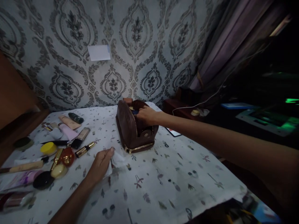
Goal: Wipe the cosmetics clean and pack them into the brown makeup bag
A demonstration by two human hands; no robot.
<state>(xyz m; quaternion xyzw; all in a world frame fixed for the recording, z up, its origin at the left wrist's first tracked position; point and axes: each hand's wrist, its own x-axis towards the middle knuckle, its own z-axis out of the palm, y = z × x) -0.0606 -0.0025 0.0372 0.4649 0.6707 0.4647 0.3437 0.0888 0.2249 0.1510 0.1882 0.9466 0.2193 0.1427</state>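
Observation:
A brown cosmetic bag (127, 127) with gold zips stands unzipped on the patterned cloth. My right hand (147, 115) reaches into its opening, fingers curled together beside a small dark blue item (134, 112); what they grip is partly hidden by the bag. In front of the bag, to its left, my left hand (101, 163) rests low over the table with a white tissue (116, 158) under its thumb and fingers. Closest to that hand among the cosmetics is a black-and-gold lipstick (85, 149).
Makeup covers the table's left side: a foundation bottle (83, 134), a yellow-lidded jar (48, 148), a red bottle (67, 156), a black round case (43, 180) and several tubes. A phone or tablet (173, 132) lies behind the bag. A white cable (205, 100) runs at right.

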